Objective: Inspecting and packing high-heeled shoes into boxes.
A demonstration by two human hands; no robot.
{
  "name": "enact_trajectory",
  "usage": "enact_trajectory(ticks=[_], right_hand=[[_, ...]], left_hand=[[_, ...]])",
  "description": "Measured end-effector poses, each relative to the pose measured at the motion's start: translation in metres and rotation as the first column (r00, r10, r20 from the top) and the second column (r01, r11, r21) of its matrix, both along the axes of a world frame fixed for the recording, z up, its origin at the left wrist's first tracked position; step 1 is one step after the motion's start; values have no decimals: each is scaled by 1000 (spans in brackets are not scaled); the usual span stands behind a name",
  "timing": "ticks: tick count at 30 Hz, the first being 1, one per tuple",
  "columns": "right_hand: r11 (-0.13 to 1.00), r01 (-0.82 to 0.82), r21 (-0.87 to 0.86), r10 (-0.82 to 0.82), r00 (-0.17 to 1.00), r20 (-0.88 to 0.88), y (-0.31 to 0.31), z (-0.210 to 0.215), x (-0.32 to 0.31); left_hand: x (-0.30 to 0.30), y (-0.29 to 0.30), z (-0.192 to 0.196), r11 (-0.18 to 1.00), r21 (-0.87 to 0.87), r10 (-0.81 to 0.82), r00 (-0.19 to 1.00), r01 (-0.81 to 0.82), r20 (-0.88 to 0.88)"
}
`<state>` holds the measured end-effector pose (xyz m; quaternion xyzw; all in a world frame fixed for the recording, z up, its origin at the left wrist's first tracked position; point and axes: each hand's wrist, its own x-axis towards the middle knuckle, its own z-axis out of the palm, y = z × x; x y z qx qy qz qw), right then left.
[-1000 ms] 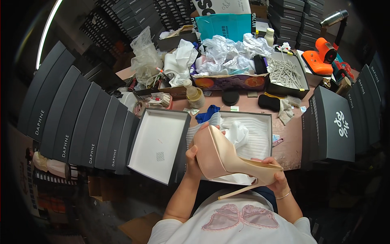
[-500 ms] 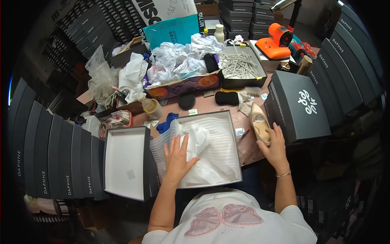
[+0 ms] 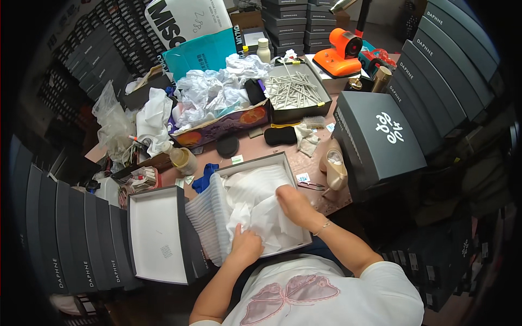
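Observation:
An open shoe box (image 3: pixel 281 158) lies in front of me, lined with a ribbed white foam sheet (image 3: pixel 202 217) and white tissue paper (image 3: pixel 266 220). At the box's near side my left hand (image 3: pixel 248 246) is closed on a bunched part of the tissue. My right hand (image 3: pixel 293 206) reaches over the box's right side, fingers curled at the tissue's edge in a pinch; its fingertips are partly hidden. A beige shoe (image 3: pixel 336 173) stands on the table to the right of the box, touched by neither hand. Left of the box, the white-lined lid (image 3: pixel 155 233) leans tilted.
A closed grey box (image 3: pixel 375 136) stands right of the shoe. Stacked grey boxes (image 3: pixel 87 239) flank both sides. Behind are a carton of crumpled paper (image 3: pixel 217 119), a box of white sticks (image 3: pixel 293 89), a bottle (image 3: pixel 182 158), a black sponge (image 3: pixel 280 137) and an orange device (image 3: pixel 340 54).
My right hand has left the shoe and moved left to the tissue paper. My left hand has drawn nearer to me, closing on the tissue. The whole view has shifted.

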<state>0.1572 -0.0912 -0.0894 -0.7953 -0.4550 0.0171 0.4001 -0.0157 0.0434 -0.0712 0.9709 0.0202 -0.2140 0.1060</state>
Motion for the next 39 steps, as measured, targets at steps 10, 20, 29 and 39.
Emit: enact_trajectory(ticks=[10,20,29,39], right_hand=[[808,461,367,68,546,-835,-60,2,25],[795,342,-500,-279,939,199,-14,-79,69],[740,484,467,-157,799,-580,36,-37,130],[893,-390,-222,419,902,99,60,84,19]], left_hand=[[19,-7,7,860,-486,422,751,-155,508],[46,-12,11,412,-894,775,583,-175,243],[55,-33,27,738,-674,507,622,45,597],[81,-104,27,650,-666,-331,925,367,186]])
